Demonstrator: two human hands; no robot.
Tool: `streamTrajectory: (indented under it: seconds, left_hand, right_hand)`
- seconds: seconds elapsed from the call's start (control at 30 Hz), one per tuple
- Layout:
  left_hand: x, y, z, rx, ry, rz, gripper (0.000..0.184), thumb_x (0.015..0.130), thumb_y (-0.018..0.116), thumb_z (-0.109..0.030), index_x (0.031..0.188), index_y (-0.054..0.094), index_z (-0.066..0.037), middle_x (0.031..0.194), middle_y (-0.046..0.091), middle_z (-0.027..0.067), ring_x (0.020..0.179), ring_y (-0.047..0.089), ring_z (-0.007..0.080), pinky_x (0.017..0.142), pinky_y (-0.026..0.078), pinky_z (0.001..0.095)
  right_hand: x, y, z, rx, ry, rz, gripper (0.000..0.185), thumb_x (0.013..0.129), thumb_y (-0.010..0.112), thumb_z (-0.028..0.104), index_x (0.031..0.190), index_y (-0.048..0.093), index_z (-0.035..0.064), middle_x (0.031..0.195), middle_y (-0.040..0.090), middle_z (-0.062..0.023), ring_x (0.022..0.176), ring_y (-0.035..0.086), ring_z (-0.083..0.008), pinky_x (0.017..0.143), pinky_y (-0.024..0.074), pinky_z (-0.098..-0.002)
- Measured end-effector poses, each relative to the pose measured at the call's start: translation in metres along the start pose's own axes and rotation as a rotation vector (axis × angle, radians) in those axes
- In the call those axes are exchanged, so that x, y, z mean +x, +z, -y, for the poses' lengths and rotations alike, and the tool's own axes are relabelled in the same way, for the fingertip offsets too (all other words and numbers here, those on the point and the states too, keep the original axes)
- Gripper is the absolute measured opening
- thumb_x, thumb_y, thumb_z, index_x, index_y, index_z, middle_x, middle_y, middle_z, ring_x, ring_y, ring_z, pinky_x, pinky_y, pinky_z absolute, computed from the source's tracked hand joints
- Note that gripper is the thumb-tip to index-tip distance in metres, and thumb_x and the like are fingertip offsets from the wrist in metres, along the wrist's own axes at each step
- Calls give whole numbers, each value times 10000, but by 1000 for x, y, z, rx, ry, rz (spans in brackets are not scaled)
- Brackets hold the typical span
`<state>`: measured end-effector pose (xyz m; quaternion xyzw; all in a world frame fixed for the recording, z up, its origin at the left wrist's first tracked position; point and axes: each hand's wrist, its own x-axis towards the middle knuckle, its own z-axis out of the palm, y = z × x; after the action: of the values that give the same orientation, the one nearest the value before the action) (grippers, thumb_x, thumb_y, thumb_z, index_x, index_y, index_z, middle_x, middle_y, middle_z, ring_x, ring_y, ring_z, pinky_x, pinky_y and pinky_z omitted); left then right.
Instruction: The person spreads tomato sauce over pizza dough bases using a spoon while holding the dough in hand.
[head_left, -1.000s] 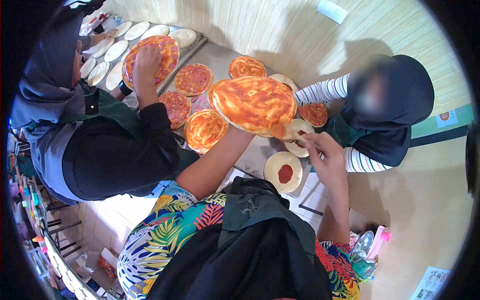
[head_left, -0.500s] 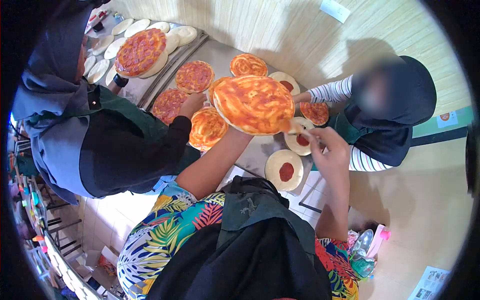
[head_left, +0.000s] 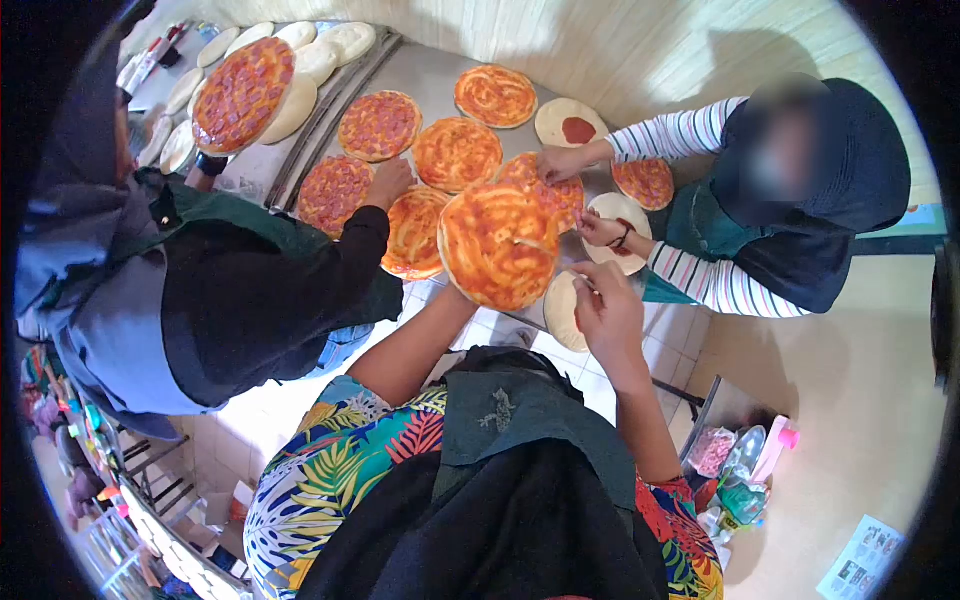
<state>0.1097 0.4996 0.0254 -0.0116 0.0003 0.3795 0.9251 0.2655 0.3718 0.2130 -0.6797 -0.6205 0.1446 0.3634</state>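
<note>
My left hand [head_left: 462,300] supports a round pizza base [head_left: 497,250] from underneath, tilted toward me; its fingers are hidden by the dough. Orange-red sauce covers most of the top in streaks. At the base's right side, my right hand [head_left: 610,310] pinches a thin spreading tool [head_left: 578,281]. The tool's tip meets the sauce, but I cannot tell whether it is a brush or a spoon. Below and right of the held base lies a plain dough round [head_left: 566,314], partly covered by my right hand.
A sauced base [head_left: 458,154] and a meat-topped pizza [head_left: 379,125] lie on the metal table [head_left: 430,62] among several others. On the left, a co-worker [head_left: 230,290] holds up a pizza [head_left: 243,95]. Another co-worker's hands [head_left: 575,162] work over a pizza at the right.
My held pizza base has come lower and tilted toward me. My right hand has shifted left, bringing the tool over the sauce. The right co-worker's hands have reached further over the table.
</note>
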Motion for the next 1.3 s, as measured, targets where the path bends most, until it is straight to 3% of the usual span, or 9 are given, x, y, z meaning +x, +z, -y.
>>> streamTrajectory:
  seconds: [0.2,0.3,0.43,0.63,0.83,0.9,0.93,1.13,1.3]
  left_hand:
    - [-39,-48,-3,38,-142,-163,578,1017,376,-480,1446,415,-95,1429,506,153,1277,534,319,1052,473,512]
    - [-47,-59,0,150,-135,-268,574,1020,371,-476,1444,421,-93,1415,521,153,1274,536,321,1057,468,513]
    - [-32,-59,3,-41,-251,-149,601,1012,364,-516,1435,442,-96,1416,525,148,1269,541,325,1060,459,518]
    - [-17,-60,-2,285,-259,-489,618,1016,291,-526,1387,502,-79,1373,562,160,1245,562,341,1035,478,519]
    - [-44,-83,-25,452,9,-750,857,944,197,-727,1458,412,-76,1413,528,161,1341,460,344,1103,367,547]
    - [-47,-31,-18,797,-123,-1092,965,903,141,-795,1480,371,-57,1411,537,146,1352,434,295,1117,281,521]
    - [-47,-37,-19,837,-135,-1091,1001,880,126,-828,1453,429,-65,1401,549,125,1313,451,268,1116,212,485]
    - [-45,-43,-13,1116,-67,-943,962,912,140,-796,1394,522,-57,1385,561,86,1292,440,228,1126,166,520]
    - [-55,-19,-4,1197,14,-847,902,933,192,-772,1401,523,-76,1336,583,64,1233,462,207,1087,200,537]
  right_hand:
    - [-25,46,-52,51,110,102,167,886,637,97,1046,667,61,926,644,-104,781,645,-237,687,495,-329]
    - [-35,54,-65,66,246,153,170,894,619,122,1046,662,59,968,659,-112,865,674,-289,750,517,-381]
    - [-46,68,-84,40,325,176,182,900,618,137,1062,667,71,977,662,-104,872,678,-281,760,523,-377]
    - [-63,78,-98,34,318,120,185,892,615,122,1065,662,78,969,659,-103,868,677,-282,752,525,-387]
    - [-67,96,-110,45,286,29,184,888,594,88,1062,644,64,925,628,-119,833,652,-305,723,514,-404]
    - [-64,101,-108,61,282,19,187,885,590,80,1065,637,57,918,618,-125,831,642,-314,718,510,-408]
    - [-63,103,-108,30,260,8,192,884,586,76,1070,633,53,924,613,-130,839,636,-323,715,508,-411]
    - [-49,116,-104,107,144,-113,215,872,573,65,1080,626,60,907,581,-137,830,616,-345,696,498,-439]
    - [-63,157,-143,-120,209,107,272,818,584,40,1082,632,81,888,574,-132,829,621,-347,691,506,-452]
